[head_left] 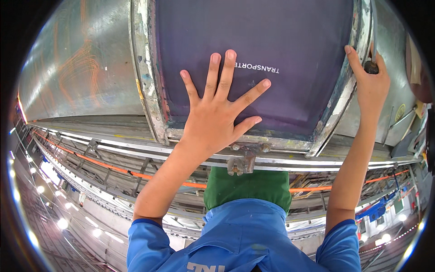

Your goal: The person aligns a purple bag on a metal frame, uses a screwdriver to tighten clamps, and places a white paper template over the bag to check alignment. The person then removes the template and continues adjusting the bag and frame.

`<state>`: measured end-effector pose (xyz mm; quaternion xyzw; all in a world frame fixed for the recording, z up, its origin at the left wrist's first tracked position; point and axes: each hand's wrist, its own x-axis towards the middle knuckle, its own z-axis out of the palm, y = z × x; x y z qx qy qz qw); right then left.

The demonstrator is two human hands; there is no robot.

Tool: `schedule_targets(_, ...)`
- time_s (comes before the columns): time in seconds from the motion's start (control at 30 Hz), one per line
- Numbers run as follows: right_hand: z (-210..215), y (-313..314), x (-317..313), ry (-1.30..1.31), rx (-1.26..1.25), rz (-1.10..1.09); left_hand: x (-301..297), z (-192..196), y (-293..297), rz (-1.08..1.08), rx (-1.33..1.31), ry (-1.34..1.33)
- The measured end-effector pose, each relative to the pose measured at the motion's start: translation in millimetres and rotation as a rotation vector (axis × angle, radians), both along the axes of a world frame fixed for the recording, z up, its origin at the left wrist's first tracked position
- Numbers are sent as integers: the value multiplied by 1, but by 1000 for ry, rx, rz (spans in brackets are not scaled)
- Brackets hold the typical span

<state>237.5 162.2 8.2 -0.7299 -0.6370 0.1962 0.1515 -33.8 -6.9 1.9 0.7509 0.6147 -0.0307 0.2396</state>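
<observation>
My left hand [210, 104] is spread flat, palm down, over the dark purple mesh of a screen-printing frame [294, 31]. Its fingers are wide apart and hold nothing; whether the palm presses on the mesh I cannot tell. White lettering on the mesh shows just right of the fingertips. At the frame's right rail is my right hand [374, 86], its thumb stretched towards the rail. Between thumb and fingers sits a black fitting [371, 67] on the end of a thin grey hose [374, 27]. The rest of those fingers is hidden.
The frame's paint-spattered rail [149, 68] lies on a long metal table [99, 86] with orange streaks. A metal clamp [240, 165] juts from the frame's near side. Along the table's edge run metal rails and an orange line [172, 181]. Various items lie at far right.
</observation>
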Motion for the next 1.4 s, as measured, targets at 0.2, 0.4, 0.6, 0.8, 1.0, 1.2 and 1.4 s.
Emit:
schedule_targets(0.2,-3,2,5,-17,-26,-11,3,-1,0,19,28,2)
schedule_targets(0.4,-5,-1,6,-103,-2,-10,22,-2,8,70,65,36)
schedule_targets(0.6,-13,-3,8,-74,137,70,25,-8,11,63,75,99)
schedule_targets(0.8,-3,-6,-3,155,2,-89,26,-7,11,72,57,110)
schedule_targets(1.0,-5,-5,2,184,-9,-44,18,-1,7,69,27,78)
schedule_targets(1.2,0,-6,-1,37,-17,-76,5,-1,0,177,43,65)
schedule_targets(1.4,-6,-6,0,37,50,-58,4,-2,-2,163,28,68)
